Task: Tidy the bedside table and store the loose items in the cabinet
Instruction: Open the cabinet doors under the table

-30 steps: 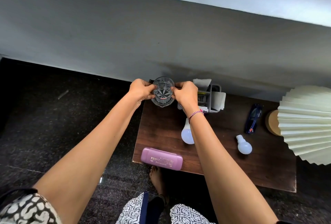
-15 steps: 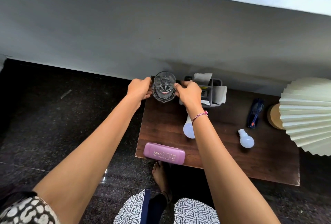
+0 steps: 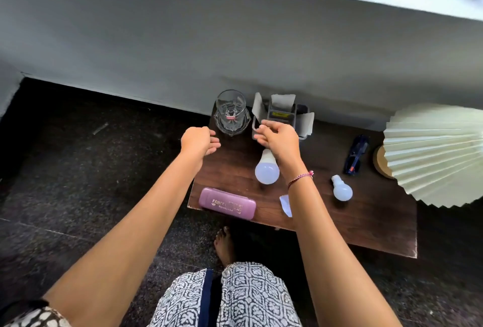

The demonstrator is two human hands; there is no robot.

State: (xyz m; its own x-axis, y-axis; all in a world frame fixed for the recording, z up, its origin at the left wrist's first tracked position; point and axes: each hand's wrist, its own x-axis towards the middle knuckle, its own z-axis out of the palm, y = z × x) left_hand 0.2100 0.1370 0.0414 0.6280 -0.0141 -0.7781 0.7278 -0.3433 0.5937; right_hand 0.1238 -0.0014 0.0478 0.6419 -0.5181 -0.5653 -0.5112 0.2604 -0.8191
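The only words to read are on the purple case [image 3: 226,203], which lies at the front left corner of the table [image 3: 339,222]. Gold letters run along its lid in two lines. The first word on the top line looks like "PRINCE". The word after it is too blurry to read. The smaller line under it is too blurry too. The glass [image 3: 231,112] at the back left corner has a tiny red sticker low inside it, but its letters are too small to tell. The grey box [image 3: 300,111] just beside the glass has a yellow label with dark marks that cannot be read.
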